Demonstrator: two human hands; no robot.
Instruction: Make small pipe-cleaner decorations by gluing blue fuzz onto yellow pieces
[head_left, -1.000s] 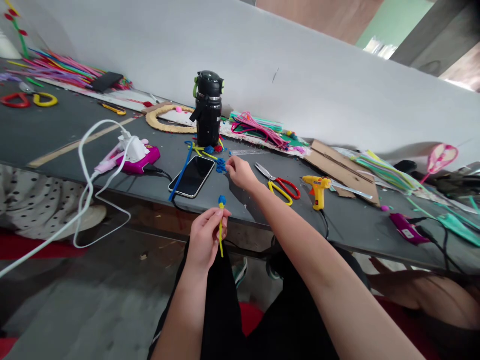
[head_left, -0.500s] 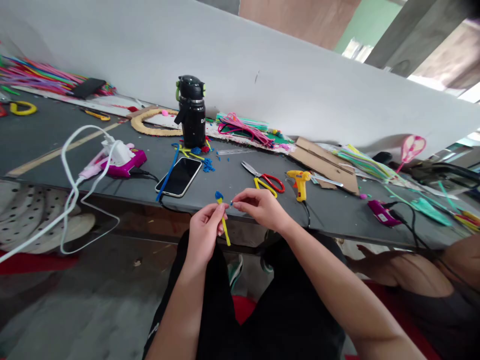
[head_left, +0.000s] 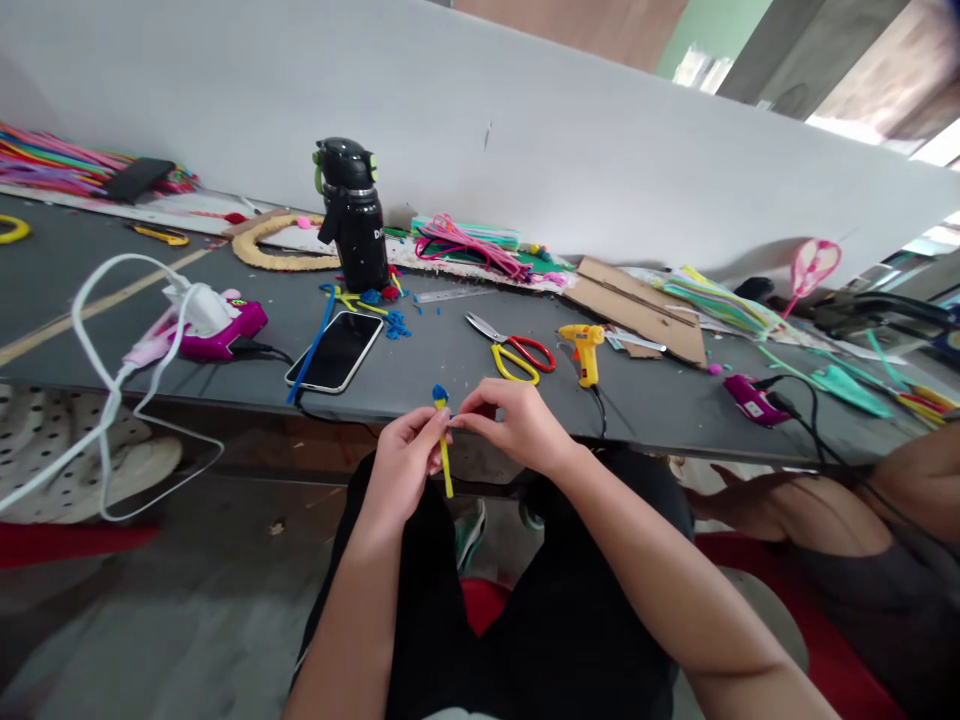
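My left hand point(head_left: 403, 455) is closed in a pinch round a yellow pipe cleaner point(head_left: 447, 472), which stands nearly upright with a blue fuzzy tuft point(head_left: 440, 394) at its top. Close beside it, my right hand point(head_left: 517, 422) pinches thumb and finger together on a tiny blue piece, mostly hidden now; its tips almost meet the left fingers. Beyond the hands on the table lie scissors point(head_left: 529, 357) with red and yellow handles, a yellow glue gun point(head_left: 586, 352) and a phone point(head_left: 346, 352) with a blue pipe cleaner point(head_left: 313, 345) across it. Blue scraps point(head_left: 397, 325) lie behind the phone.
A black bottle point(head_left: 361, 235) stands near the wall. Purple plug-in devices point(head_left: 225, 332) with cables sit left and right. Cardboard point(head_left: 637, 310) and pipe cleaner bundles point(head_left: 480, 250) line the back. Another person's legs point(head_left: 817, 510) are at the right.
My right hand has come in to the left, its fingertips now at the yellow pipe cleaner. The view has swung slightly right, so table things appear further left.
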